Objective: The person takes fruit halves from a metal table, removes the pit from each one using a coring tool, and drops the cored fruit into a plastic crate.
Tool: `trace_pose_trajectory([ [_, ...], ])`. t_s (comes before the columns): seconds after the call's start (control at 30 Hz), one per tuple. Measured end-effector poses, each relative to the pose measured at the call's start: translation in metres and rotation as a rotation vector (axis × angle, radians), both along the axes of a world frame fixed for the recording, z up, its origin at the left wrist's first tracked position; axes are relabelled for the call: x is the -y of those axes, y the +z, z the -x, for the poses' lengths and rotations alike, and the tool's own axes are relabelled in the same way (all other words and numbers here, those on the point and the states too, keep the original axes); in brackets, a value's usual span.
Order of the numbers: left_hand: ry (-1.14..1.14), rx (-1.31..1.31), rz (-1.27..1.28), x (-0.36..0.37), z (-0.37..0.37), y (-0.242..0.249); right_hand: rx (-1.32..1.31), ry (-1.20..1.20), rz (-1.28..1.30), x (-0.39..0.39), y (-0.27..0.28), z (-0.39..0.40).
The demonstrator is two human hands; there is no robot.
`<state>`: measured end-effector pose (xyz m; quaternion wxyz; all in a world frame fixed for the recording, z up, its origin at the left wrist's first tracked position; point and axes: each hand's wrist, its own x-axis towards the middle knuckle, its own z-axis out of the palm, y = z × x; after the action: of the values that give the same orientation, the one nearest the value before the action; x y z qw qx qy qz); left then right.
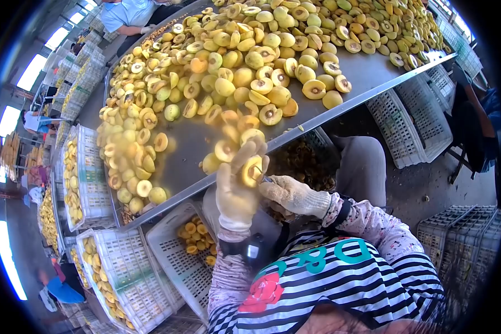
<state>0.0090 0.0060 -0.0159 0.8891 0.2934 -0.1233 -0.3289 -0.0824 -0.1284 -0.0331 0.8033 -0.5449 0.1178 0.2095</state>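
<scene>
My left hand (235, 192), in a pale work glove, holds up a yellow peach half (252, 171) with its cut face and brown centre showing. Just to its right, the fingers of my gloved right hand (296, 196) are closed around a small, thin tool (268, 179). Its tip is at the edge of the peach half, and most of it is hidden by the glove. Beyond both hands, a heap of yellow peach halves (224, 86) covers much of a metal table (197, 136). Some lie cut side up with brown centres.
A raised metal rim (317, 118) borders the table's near side. Below my left arm stands a white crate (170, 236) with peach halves in it. More crates (403, 125) stand at the right. Dark scraps (303, 167) lie under the table edge. Another person (129, 16) sits across the table.
</scene>
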Motion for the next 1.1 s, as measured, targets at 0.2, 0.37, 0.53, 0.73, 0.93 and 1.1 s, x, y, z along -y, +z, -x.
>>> trace_pose_trajectory([
  [0.2,0.042,-0.081,-0.057,-0.010,0.002,-0.021,-0.012,-0.034,-0.382,-0.001,0.030,0.019],
  [0.37,0.281,0.109,-0.478,0.007,0.026,-0.004,0.320,-0.320,0.429,-0.017,0.019,0.014],
  [0.53,0.189,0.116,-0.466,-0.003,0.030,0.033,0.004,-0.261,-0.234,0.022,0.034,0.012],
  [0.73,0.124,0.123,-0.612,-0.029,0.025,0.009,-0.028,-0.242,-0.308,0.019,0.028,0.019],
  [0.93,0.031,0.073,-0.654,-0.023,0.027,0.020,0.051,-0.268,-0.151,0.017,0.023,0.017],
  [1.1,0.404,0.938,-0.935,-0.019,0.033,0.005,0.068,-0.341,0.003,0.011,0.021,0.014],
])
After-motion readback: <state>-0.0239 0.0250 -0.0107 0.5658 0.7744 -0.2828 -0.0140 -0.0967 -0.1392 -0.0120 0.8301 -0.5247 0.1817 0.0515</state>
